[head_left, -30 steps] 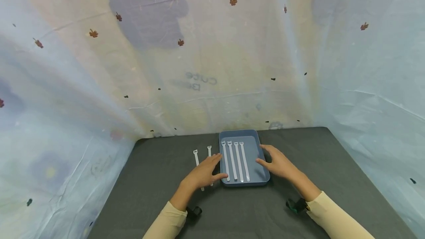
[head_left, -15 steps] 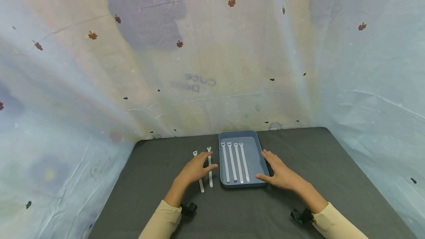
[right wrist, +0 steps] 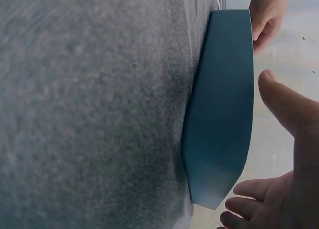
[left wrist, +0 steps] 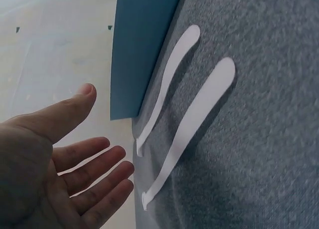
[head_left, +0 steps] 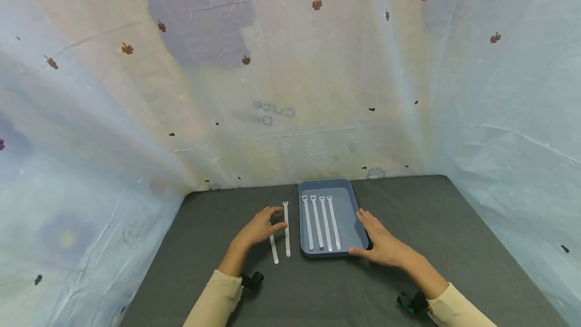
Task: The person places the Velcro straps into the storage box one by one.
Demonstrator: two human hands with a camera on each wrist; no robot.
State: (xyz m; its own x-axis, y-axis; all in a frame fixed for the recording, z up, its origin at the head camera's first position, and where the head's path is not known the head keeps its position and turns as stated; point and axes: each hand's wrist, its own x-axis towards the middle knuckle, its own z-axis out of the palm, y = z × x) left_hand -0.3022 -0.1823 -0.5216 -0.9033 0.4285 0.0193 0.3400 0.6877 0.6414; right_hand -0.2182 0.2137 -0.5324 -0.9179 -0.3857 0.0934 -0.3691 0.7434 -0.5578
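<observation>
**Left hand over the loose ties, right hand at the tray**

I read this as the pick-up step: four white ties (head_left: 321, 222) lie side by side in the blue tray (head_left: 358, 226), and two loose ties (head_left: 287, 228) lie on the dark worktop (head_left: 204, 246) just left of it.

Left hand (head_left: 258, 227) sits over the outer loose tie, covering its upper part. Fingers (left wrist: 94, 164) are spread and relaxed in the wrist view, palm open, nothing pinched. I can't tell whether they touch the tie or hover just above it.

Right hand (head_left: 381, 242) rests against the tray's near right corner, fingers (right wrist: 249, 189) loosely extended along the rim, thumb apart, no grip.

My judgement on the next move: it calls for a thumb-and-forefinger pinch on one loose tie. It's thin and flat on the cloth, so an end needs lifting first.
</observation>
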